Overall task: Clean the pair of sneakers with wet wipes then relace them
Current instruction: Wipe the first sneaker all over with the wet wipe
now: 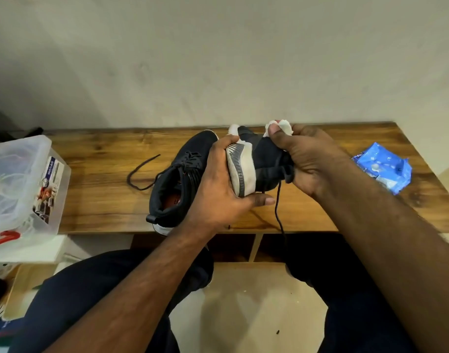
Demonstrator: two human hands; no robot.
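Head view shows the held sneaker (261, 161) lifted just above the surface (103, 174), turned on its side so the white and grey sole (240, 166) faces the person. Its long axis runs away from the person, toe toward the wall, heel nearest the body. The left hand (218, 184) grips it from the sole side, fingers over the far edge and thumb curled under the near end. The right hand (310, 159) sits on the opposite, upper side, closed on a bunched white wipe (282, 127) pinched at its fingertips and pressed near the toe. So the wipe lies at the far end of the shoe, and any stroke back along the upper would travel toward the body, with the right hand the nearer one to that face. A loose lace (279, 212) hangs from the held sneaker past the surface edge. The second sneaker (177, 179) rests on the surface just left of the held one, touching it or nearly so; the overlap hides which. The blue wipe pack (383, 166) lies well to the right of the held sneaker.
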